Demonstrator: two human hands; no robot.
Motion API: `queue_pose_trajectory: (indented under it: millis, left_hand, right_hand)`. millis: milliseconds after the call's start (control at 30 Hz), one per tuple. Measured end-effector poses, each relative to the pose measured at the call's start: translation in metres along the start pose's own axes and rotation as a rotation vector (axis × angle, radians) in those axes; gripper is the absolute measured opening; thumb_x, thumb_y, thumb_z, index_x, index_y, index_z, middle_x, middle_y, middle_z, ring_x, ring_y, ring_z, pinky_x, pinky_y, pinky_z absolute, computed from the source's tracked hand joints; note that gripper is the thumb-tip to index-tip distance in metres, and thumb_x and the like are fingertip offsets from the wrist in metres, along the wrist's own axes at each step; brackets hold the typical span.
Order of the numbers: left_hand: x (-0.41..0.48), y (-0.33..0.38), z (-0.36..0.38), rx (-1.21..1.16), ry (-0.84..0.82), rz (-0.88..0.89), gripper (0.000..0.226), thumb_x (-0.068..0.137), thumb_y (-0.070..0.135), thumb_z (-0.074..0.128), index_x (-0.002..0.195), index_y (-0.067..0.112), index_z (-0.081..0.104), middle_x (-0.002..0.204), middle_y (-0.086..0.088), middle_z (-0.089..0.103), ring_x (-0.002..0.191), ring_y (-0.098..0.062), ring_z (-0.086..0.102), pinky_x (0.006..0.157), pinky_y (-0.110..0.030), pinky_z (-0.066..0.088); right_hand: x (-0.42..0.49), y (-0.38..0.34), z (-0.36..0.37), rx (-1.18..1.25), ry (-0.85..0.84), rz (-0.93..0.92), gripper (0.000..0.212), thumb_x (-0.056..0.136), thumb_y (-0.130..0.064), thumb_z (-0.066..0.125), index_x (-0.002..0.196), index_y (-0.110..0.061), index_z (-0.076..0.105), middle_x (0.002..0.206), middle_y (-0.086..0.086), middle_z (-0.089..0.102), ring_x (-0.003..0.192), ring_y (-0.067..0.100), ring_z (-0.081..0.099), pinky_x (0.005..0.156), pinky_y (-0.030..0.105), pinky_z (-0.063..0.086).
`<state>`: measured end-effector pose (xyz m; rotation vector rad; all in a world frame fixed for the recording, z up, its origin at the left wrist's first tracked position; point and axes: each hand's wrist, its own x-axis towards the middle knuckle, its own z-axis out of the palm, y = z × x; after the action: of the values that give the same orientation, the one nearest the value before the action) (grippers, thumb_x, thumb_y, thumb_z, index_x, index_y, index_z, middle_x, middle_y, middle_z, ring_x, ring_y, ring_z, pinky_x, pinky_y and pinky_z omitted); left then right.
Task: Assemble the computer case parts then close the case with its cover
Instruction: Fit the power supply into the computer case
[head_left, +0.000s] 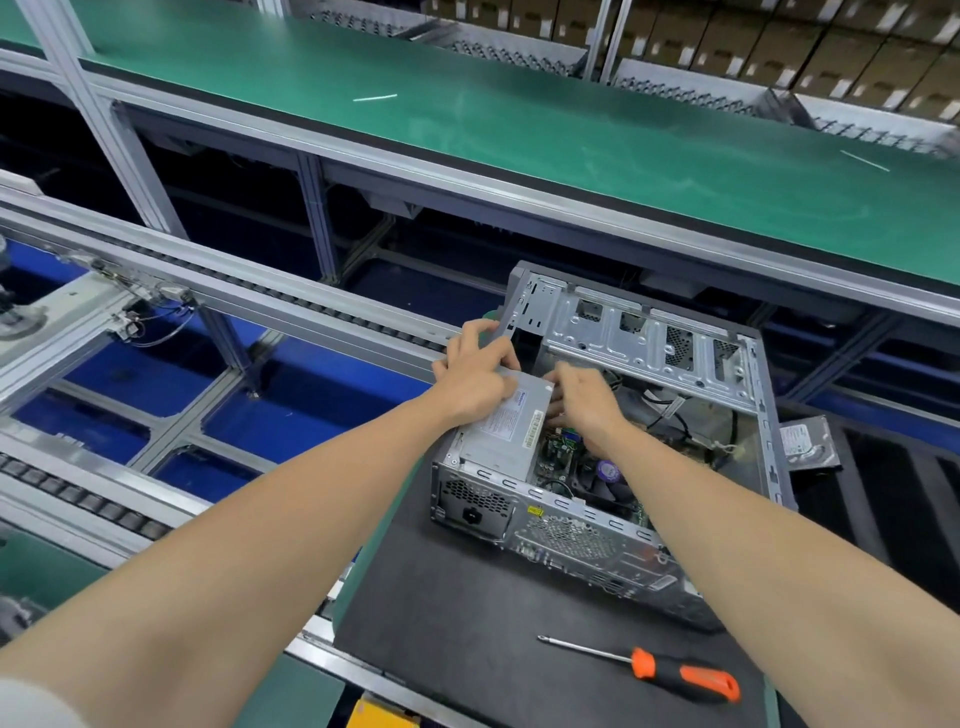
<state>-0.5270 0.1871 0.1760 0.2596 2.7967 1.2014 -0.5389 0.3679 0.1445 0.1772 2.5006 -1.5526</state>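
Observation:
An open grey computer case (758, 415) lies on its side on a black mat (457, 613), its inside facing up. A grey power supply (511, 431) with a white label sits in the case's near left corner. My left hand (475, 371) grips the far end of the power supply, fingers curled over its edge. My right hand (582, 397) reaches down inside the case right beside the supply, fingers curled and partly hidden; what they hold is not visible. The motherboard (571, 457) with cables shows below. No cover is in view.
An orange and black screwdriver (670, 670) lies on the mat in front of the case. A hard drive (808, 441) rests to the right of the case. A roller conveyor rail (260, 296) runs on the left, a green shelf (519, 130) behind.

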Motion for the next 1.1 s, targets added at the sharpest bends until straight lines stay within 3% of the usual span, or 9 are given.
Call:
queue_pose_trajectory:
  millis: [200, 333, 533, 633, 700, 800, 967, 1033, 1100]
  left_hand:
    - [-0.005, 0.0, 0.001, 0.038, 0.011, -0.033, 0.014, 0.09, 0.025, 0.056, 0.094, 0.038, 0.055, 0.153, 0.006, 0.023, 0.14, -0.021, 0.019, 0.104, -0.049, 0.015]
    - [-0.004, 0.004, -0.002, -0.087, -0.079, -0.079, 0.017, 0.095, 0.018, 0.051, 0.095, 0.032, 0.06, 0.156, 0.003, 0.021, 0.144, -0.027, 0.015, 0.113, -0.06, 0.021]
    - [-0.002, 0.003, -0.002, -0.163, -0.068, -0.104, 0.02, 0.091, 0.007, 0.054, 0.099, 0.021, 0.066, 0.152, 0.001, 0.023, 0.143, -0.025, 0.015, 0.114, -0.048, 0.021]
    - [-0.004, 0.002, -0.001, -0.117, -0.04, -0.097, 0.02, 0.092, 0.015, 0.056, 0.094, 0.032, 0.066, 0.152, 0.005, 0.021, 0.142, -0.022, 0.014, 0.114, -0.058, 0.02]
    - [-0.007, 0.001, -0.001, -0.091, -0.035, -0.1, 0.019, 0.093, 0.022, 0.055, 0.096, 0.038, 0.065, 0.154, 0.006, 0.018, 0.142, -0.024, 0.013, 0.112, -0.059, 0.021]
    - [-0.01, 0.003, -0.002, 0.019, 0.006, -0.071, 0.014, 0.092, 0.032, 0.055, 0.1, 0.042, 0.059, 0.156, 0.005, 0.018, 0.142, -0.027, 0.019, 0.108, -0.058, 0.021]
    - [-0.015, 0.0, -0.006, 0.136, -0.035, -0.019, 0.015, 0.098, 0.044, 0.049, 0.113, 0.04, 0.048, 0.151, -0.003, 0.023, 0.126, -0.034, 0.046, 0.103, -0.053, 0.041]
    - [-0.022, -0.004, -0.006, 0.017, -0.091, -0.019, 0.026, 0.102, 0.043, 0.047, 0.128, 0.043, 0.043, 0.147, -0.007, 0.025, 0.108, -0.028, 0.057, 0.1, -0.044, 0.044]
    - [-0.031, -0.007, -0.007, -0.028, -0.132, 0.005, 0.032, 0.103, 0.039, 0.048, 0.133, 0.045, 0.04, 0.151, -0.009, 0.022, 0.11, -0.026, 0.058, 0.099, -0.039, 0.04]
  right_hand:
    - [-0.008, -0.006, -0.008, -0.078, -0.291, 0.007, 0.083, 0.083, -0.093, 0.038, 0.124, -0.029, 0.07, 0.121, -0.012, 0.068, 0.107, 0.012, 0.061, 0.105, 0.044, 0.043]
    - [-0.015, 0.0, 0.01, -0.158, -0.15, -0.168, 0.066, 0.093, -0.081, 0.035, 0.095, -0.021, 0.062, 0.086, -0.003, 0.057, 0.083, 0.019, 0.057, 0.082, 0.043, 0.042]
    - [-0.004, -0.002, 0.015, -0.275, 0.0, -0.198, 0.04, 0.104, -0.04, 0.028, 0.078, -0.019, 0.049, 0.081, 0.003, 0.062, 0.087, 0.032, 0.058, 0.075, 0.045, 0.04]
    - [-0.001, -0.001, 0.013, -0.213, -0.006, -0.13, 0.044, 0.102, -0.049, 0.031, 0.073, -0.023, 0.053, 0.083, 0.0, 0.065, 0.094, 0.031, 0.059, 0.079, 0.045, 0.039]
    - [-0.003, -0.004, 0.007, -0.176, -0.08, -0.033, 0.051, 0.097, -0.069, 0.032, 0.089, -0.034, 0.069, 0.104, -0.007, 0.072, 0.108, 0.021, 0.058, 0.091, 0.044, 0.041]
    - [-0.006, -0.013, -0.002, -0.217, -0.22, 0.118, 0.074, 0.087, -0.089, 0.028, 0.13, -0.042, 0.066, 0.135, -0.006, 0.066, 0.126, 0.019, 0.054, 0.108, 0.047, 0.043]
    - [-0.023, -0.016, -0.007, -0.092, -0.522, 0.265, 0.114, 0.068, -0.105, 0.031, 0.163, -0.048, 0.008, 0.173, -0.015, -0.003, 0.161, 0.02, 0.004, 0.128, 0.058, 0.013]
    - [-0.031, -0.015, -0.008, -0.236, -0.395, 0.184, 0.115, 0.072, -0.104, 0.027, 0.164, -0.036, 0.022, 0.172, -0.007, 0.018, 0.157, 0.024, 0.025, 0.125, 0.054, 0.024]
    - [-0.031, -0.016, -0.013, -0.369, -0.187, -0.009, 0.083, 0.094, -0.083, 0.025, 0.141, -0.023, 0.058, 0.143, 0.001, 0.061, 0.128, 0.025, 0.058, 0.111, 0.046, 0.043]
